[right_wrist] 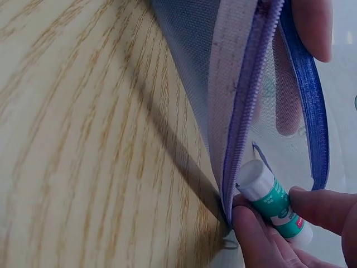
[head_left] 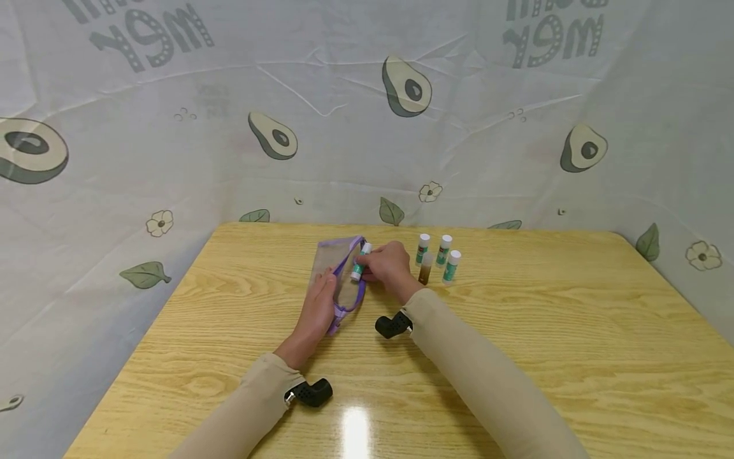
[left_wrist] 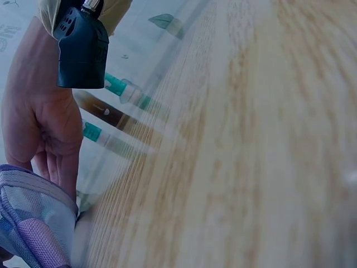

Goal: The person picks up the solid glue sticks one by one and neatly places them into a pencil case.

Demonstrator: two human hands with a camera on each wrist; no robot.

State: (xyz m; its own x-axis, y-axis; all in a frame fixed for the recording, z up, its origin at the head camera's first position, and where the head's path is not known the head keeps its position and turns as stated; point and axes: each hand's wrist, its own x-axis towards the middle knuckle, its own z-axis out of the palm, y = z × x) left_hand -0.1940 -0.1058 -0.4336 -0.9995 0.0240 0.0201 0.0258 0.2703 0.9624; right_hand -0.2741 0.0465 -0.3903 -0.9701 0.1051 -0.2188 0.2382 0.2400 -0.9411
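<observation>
A mesh zip pouch [head_left: 325, 256] with purple edging stands with its mouth spread open toward the right. My left hand [head_left: 317, 307] holds it from the left side, fingers along the mesh; in the right wrist view, fingers show behind the mesh. My right hand [head_left: 391, 264] pinches a green and white glue stick [right_wrist: 276, 206] between thumb and fingers. This stick is tilted at the pouch opening, its white cap beside the purple zipper [right_wrist: 248, 106]. In the left wrist view, the pouch hides the right fingertips.
Right of my right hand, three white-capped glue sticks [head_left: 451, 268] stand upright. Among them is a small brown tube [head_left: 425, 270] with a pale top. Behind the wooden table [head_left: 550, 331] hangs a cloth [head_left: 344, 172] printed with avocados. Each wrist carries a black camera [head_left: 393, 326].
</observation>
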